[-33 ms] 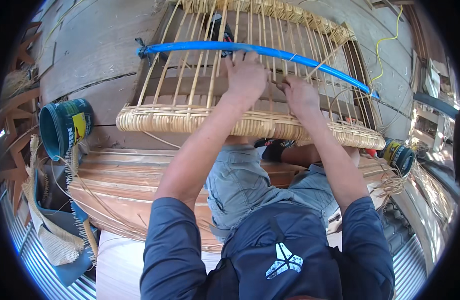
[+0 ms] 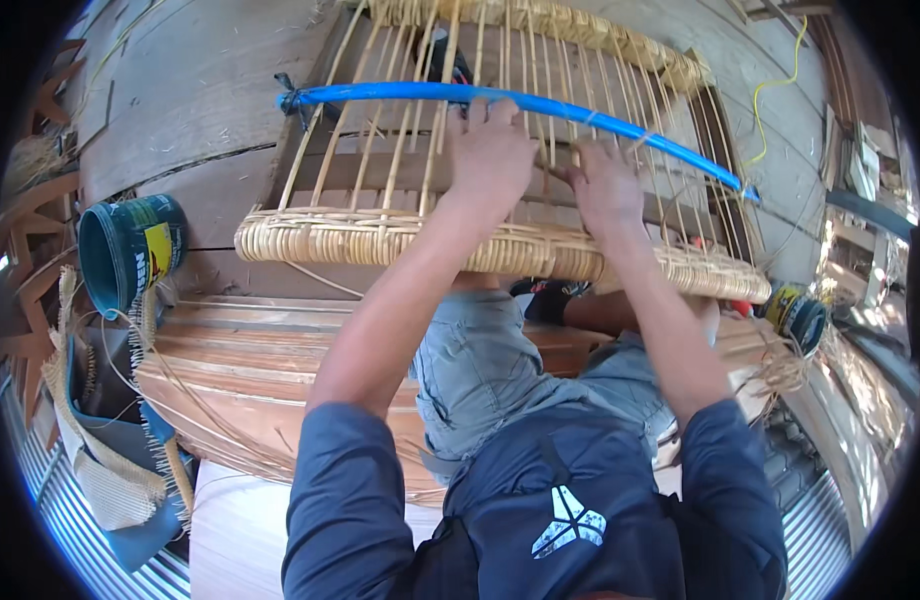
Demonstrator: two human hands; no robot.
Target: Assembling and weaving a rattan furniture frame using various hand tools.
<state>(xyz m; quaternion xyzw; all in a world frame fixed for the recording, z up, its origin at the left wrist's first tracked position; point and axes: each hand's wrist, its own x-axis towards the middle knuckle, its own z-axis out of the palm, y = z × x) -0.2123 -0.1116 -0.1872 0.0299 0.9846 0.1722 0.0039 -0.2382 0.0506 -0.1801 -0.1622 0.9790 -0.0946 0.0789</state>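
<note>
Crossing slender cane strands (image 2: pixel 394 165), a smooth blue tube (image 2: pixel 380 91) is bowing between the sides of the frame (image 2: pixel 330 237), beyond its ridged, cane-wrapped near edge. The left hand (image 2: pixel 492 145) is resting bent, parted fingers at the tube; the right hand (image 2: pixel 608 185) is curling narrowly nearer that edge; whether either is gripping is unclear.

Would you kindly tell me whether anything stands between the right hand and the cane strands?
Nothing visible does: the right hand is at the cane strands. The blue tube crosses just beyond its fingertips, not in between. Exactly which strand the fingers touch is unclear.
</note>
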